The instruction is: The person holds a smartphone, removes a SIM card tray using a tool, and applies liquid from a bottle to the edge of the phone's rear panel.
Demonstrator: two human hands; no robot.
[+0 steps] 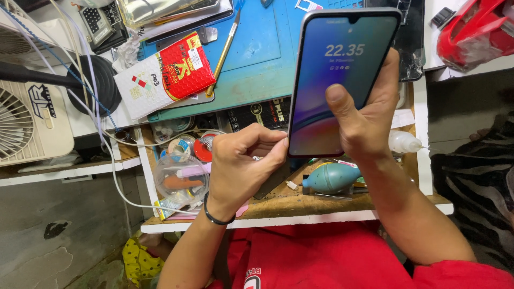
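The right hand [369, 120] grips the lit smartphone [340, 80] upright above the teal dust blower [332, 178], thumb on the screen, while the left hand [243, 163], fingers curled, touches the smartphone's lower left edge.

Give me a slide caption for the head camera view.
Right hand holds a lit smartphone upright while left hand pinches its lower-left edge.

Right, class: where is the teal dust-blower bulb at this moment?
In the head view, the teal dust-blower bulb lies on the wooden shelf, just below the smartphone and beside the right hand's wrist.
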